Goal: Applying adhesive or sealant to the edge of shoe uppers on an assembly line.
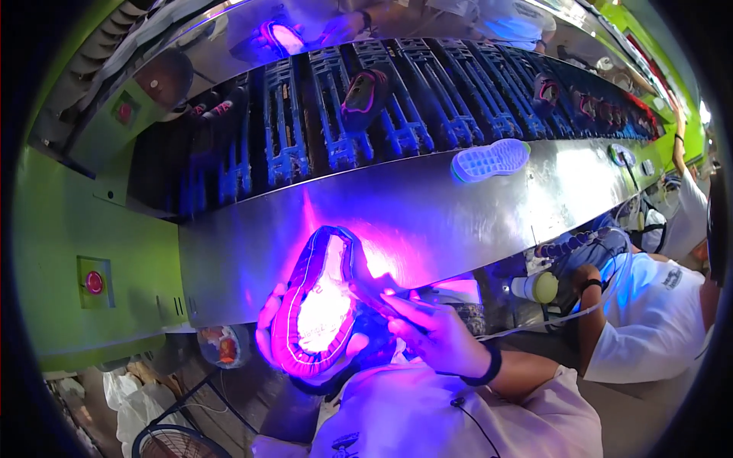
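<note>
In front of my chest, my left hand (267, 324) is closed around the toe end of a shoe upper (301, 359), its underside facing up. Fingers wrap one side and the thumb presses the other. A pale, glowing bottom with a stitched, gathered rim shows under violet light. At the shoe's right edge, my right hand (435, 328) is closed on a slim, dark, brush-like tool (370, 296). The tool's tip meets the shoe's inner edge; glare and shadow hide its exact shape. A dark band circles my right wrist.
Beyond the steel ledge (229, 229) runs a slatted blue conveyor (286, 122) carrying a dark shoe (364, 99) and several others farther right. A white sole (491, 159) lies on the ledge. A red button (94, 282) is on the green panel; at right sits another person (649, 320).
</note>
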Tool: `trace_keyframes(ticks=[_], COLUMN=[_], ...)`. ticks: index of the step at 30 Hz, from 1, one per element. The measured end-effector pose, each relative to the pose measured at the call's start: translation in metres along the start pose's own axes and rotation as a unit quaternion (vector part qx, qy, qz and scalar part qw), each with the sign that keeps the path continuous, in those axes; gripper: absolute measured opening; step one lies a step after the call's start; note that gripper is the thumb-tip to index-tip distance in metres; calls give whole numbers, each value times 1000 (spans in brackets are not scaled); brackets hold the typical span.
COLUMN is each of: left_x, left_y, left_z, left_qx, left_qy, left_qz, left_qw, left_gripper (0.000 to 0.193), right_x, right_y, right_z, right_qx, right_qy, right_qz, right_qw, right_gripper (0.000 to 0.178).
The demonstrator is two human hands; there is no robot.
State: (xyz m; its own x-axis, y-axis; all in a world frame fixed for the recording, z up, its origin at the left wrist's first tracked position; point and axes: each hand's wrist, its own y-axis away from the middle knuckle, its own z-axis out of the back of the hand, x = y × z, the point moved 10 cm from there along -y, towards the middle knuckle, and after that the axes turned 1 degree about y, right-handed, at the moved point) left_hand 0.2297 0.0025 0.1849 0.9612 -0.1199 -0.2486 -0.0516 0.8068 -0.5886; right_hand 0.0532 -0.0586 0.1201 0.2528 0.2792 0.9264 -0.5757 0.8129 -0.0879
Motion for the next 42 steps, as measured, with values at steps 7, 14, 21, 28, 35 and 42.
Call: trace_keyframes(ticks=[7,14,21,28,35,42], left_x=[4,-33,-50,-50,-49,-44], left_y=[49,127,137,136,135,138], left_z=[-10,-27,-19,-18,-15,-13], left_qx=[-20,100,55,126,167,136], left_qy=[257,183,206,168,175,195], left_qz=[-56,-201,-269,-370,-395,-352], left_qw=[964,957,939,905,886,905], left_gripper=[75,50,42,52,59,56], right_x=[-41,-32,-66,-84,-86,-84], right_y=[0,-42,-54,-54,-33,-7], right_z=[29,14,-2,-7,-9,-28], right_qx=[5,-24,-36,27,30,10], right_qy=[-153,91,60,-28,-12,-89], right_qz=[-227,-42,-63,-161,-191,-227], right_qw=[962,995,996,986,981,970], right_gripper=[28,33,32,33,33,33])
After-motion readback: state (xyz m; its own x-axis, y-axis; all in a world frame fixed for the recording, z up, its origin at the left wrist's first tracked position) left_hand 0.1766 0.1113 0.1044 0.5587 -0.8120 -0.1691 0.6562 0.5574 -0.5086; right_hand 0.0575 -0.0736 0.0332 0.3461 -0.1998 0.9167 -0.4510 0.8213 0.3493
